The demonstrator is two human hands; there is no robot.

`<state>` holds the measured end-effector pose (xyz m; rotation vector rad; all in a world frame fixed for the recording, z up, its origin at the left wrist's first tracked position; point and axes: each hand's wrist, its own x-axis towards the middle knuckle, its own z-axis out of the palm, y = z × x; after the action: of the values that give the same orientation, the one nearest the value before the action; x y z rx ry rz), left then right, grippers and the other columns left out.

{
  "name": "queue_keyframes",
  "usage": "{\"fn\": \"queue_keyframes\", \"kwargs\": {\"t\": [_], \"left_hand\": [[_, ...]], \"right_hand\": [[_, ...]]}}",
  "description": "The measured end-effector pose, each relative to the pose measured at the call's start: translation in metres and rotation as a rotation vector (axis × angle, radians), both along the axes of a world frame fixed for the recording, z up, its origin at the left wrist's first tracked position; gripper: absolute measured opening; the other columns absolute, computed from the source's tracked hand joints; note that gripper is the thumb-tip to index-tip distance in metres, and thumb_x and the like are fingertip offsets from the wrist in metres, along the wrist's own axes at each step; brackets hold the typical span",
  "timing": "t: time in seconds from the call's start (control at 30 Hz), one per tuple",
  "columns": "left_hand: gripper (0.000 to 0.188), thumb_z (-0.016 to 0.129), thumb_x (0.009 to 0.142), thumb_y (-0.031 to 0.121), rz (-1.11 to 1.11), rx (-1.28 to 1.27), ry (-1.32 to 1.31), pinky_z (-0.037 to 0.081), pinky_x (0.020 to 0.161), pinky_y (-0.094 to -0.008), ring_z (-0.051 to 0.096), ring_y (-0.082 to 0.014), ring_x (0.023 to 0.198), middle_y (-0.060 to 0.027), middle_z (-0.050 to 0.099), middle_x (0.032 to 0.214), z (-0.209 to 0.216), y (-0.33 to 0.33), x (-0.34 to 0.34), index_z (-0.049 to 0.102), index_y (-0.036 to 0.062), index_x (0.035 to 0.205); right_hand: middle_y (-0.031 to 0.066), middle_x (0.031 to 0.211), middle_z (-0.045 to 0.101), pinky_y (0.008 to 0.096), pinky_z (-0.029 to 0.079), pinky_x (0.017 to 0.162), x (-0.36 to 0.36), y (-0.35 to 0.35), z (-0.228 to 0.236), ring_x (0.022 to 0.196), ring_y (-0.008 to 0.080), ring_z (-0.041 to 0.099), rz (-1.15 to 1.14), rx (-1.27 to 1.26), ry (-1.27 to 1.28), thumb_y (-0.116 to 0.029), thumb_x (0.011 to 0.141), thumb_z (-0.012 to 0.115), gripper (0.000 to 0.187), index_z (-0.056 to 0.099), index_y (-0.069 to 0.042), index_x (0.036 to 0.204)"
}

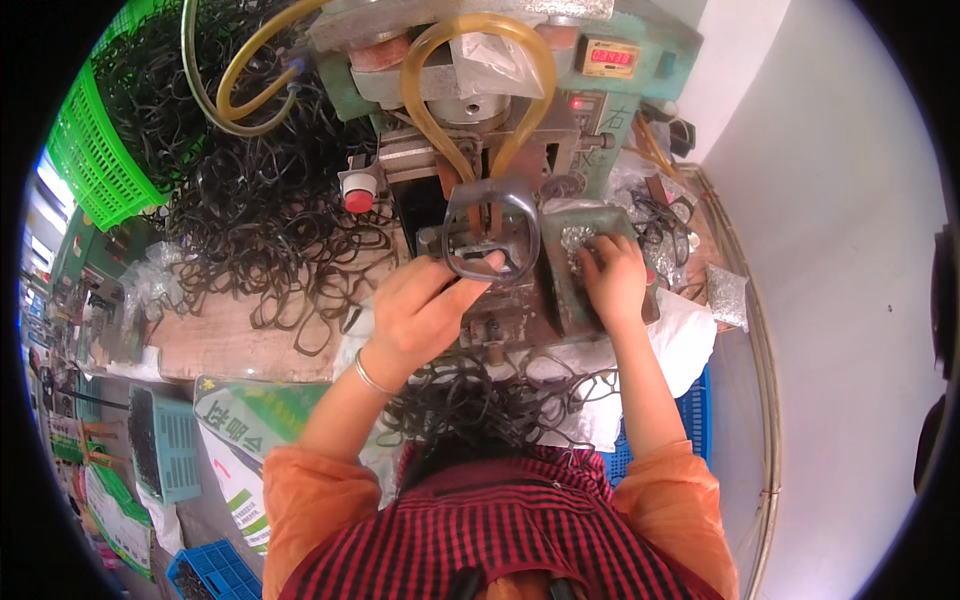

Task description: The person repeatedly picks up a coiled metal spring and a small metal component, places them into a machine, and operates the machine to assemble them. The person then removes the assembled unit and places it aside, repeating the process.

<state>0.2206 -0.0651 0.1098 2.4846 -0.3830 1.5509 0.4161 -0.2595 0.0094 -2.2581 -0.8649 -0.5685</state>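
Observation:
Held up before the machine's upright copper-coloured rods [486, 219] is a dark, glossy plastic frame [534, 240] with one large rounded opening, perhaps a spectacle frame. My left hand [420, 308] is closed on its lower edge, thumb and fingers pinching it. On the right, a green metal tray [572, 310] carries small shiny metal pieces [575, 238]. My right hand [614, 278] rests over that tray with its fingers bent down against the pieces. Whatever may lie between those fingertips is hidden.
A tall heap of black frames [270, 200] covers the bench's left, beside a green basket [100, 150]. More black frames [480, 395] lie across my lap. Yellow hoses [548, 75] loop above the work spot. A red button [358, 200] sits left; a bag of metal pieces [727, 297] lies right.

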Motion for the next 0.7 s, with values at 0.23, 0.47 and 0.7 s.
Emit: {"fn": "queue_keyframes", "kwargs": {"t": [0.23,0.47,0.7], "left_hand": [[0.024,0.073,0.074,-0.006,-0.054,-0.037,0.019,0.047,0.051,-0.0284,0.062,-0.0207,0.063,-0.0091,0.067,0.081,-0.008,0.003,0.000,0.076,0.0027,0.097],[0.025,0.073,0.075,-0.006,0.029,-0.073,0.112,0.050,0.057,-0.0291,0.064,-0.0225,0.069,-0.0116,0.068,0.082,0.001,-0.006,-0.010,0.075,0.0021,0.098],[0.015,0.058,0.093,-0.001,0.532,-0.714,-0.406,0.052,0.078,-0.0332,0.061,-0.0185,0.082,-0.0111,0.067,0.094,-0.005,0.023,-0.116,0.065,-0.0062,0.106]], "right_hand": [[0.0093,0.086,0.067,0.0418,0.051,0.076,-0.012,-0.005,0.019,0.085,0.0317,0.063,-0.211,0.129,0.060,-0.017,0.079,0.073,0.009,0.072,-0.009,0.084],[0.0122,0.086,0.065,0.0422,0.052,0.074,0.013,0.045,0.018,0.087,0.0324,0.063,0.073,-0.057,-0.192,-0.013,0.077,0.067,0.008,0.067,-0.006,0.081],[0.0136,0.087,0.065,0.0437,0.051,0.075,-0.011,0.006,0.013,0.085,0.0337,0.062,-0.034,0.009,-0.227,-0.007,0.072,0.069,0.013,0.065,-0.006,0.084]]}}
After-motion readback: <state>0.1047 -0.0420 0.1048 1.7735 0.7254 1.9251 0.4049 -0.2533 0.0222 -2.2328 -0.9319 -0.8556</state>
